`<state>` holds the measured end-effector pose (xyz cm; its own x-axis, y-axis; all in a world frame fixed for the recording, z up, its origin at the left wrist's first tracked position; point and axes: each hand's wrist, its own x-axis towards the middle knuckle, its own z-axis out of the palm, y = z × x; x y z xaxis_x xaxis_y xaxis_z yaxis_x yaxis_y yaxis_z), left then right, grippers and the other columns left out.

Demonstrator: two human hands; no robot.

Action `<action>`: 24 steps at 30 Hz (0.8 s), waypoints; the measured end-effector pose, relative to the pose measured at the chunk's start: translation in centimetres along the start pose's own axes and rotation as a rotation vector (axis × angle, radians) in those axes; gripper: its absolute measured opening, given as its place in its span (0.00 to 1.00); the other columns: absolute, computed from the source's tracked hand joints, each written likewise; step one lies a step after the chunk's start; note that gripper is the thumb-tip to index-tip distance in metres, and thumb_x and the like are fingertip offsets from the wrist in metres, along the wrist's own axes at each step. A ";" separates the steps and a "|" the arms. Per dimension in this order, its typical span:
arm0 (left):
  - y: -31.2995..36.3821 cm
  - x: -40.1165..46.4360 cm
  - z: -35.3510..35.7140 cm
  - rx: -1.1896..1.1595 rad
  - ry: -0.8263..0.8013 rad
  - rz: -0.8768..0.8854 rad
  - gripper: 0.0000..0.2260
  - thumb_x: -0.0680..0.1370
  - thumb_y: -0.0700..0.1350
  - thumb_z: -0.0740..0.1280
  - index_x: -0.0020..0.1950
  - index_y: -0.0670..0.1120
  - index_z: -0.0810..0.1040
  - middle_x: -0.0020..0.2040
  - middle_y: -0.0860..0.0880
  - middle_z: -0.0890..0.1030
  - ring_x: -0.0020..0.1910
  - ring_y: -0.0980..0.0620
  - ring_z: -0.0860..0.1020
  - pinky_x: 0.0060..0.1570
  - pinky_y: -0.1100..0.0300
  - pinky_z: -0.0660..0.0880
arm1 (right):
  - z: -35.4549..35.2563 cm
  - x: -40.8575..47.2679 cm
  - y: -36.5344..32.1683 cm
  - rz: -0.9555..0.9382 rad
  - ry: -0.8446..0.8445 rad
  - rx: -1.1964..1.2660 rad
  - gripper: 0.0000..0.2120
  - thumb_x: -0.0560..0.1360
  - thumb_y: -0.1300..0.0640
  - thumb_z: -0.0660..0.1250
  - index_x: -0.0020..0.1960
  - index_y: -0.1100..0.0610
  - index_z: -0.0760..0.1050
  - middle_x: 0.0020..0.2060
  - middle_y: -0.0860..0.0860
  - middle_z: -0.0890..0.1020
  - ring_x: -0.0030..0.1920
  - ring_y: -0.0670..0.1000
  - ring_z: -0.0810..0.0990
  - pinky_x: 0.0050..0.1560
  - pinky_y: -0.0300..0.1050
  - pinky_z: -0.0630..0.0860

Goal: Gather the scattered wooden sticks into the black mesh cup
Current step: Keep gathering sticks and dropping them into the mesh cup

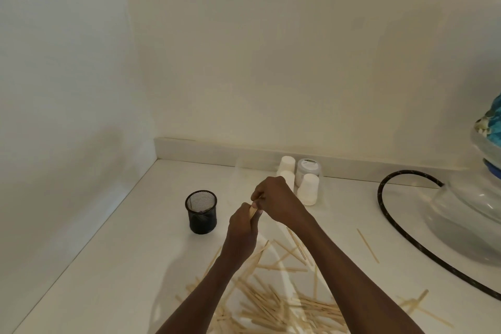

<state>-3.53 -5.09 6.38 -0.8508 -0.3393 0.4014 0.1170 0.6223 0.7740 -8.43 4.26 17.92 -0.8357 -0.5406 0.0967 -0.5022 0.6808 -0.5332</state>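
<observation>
Two bare forearms, sleeveless, no jewellery visible

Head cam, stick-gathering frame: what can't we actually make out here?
- Number of sticks held: the left hand and right hand cover all but a tip.
- Contents of the black mesh cup: dark inside, too dim to count.
- Stick pile: partly hidden under both forearms and cut off by the bottom edge.
- Glass vessel: cut off by the right edge.
- Jar label: too small to read.
</observation>
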 end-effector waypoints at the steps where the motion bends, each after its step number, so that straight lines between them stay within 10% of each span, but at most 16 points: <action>1: -0.3 0.0 -0.5 0.014 -0.011 -0.034 0.06 0.81 0.44 0.63 0.46 0.43 0.72 0.36 0.50 0.75 0.34 0.51 0.73 0.35 0.64 0.64 | 0.4 0.2 -0.4 -0.015 -0.002 -0.002 0.08 0.72 0.69 0.68 0.49 0.64 0.84 0.44 0.56 0.86 0.44 0.51 0.85 0.48 0.42 0.81; 9: -5.1 -1.9 -2.3 0.003 -0.101 -0.358 0.23 0.76 0.46 0.69 0.68 0.40 0.67 0.58 0.46 0.73 0.56 0.48 0.75 0.57 0.51 0.75 | 2.6 4.1 -3.0 -0.169 0.136 -0.022 0.07 0.72 0.65 0.71 0.49 0.62 0.85 0.45 0.56 0.86 0.44 0.51 0.84 0.49 0.38 0.77; 24: -7.9 -3.8 -2.3 0.129 -0.268 -0.357 0.16 0.78 0.49 0.67 0.64 0.45 0.72 0.59 0.48 0.74 0.57 0.53 0.74 0.55 0.63 0.72 | 11.5 8.4 -3.1 -0.312 -0.110 -0.335 0.12 0.78 0.67 0.60 0.59 0.65 0.78 0.55 0.61 0.80 0.57 0.59 0.78 0.55 0.49 0.73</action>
<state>0.01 -10.35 -0.11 -0.9305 -0.3648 -0.0334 -0.2579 0.5877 0.7669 -11.35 -8.11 10.69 -0.6139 -0.7816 0.1104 -0.7849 0.5896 -0.1903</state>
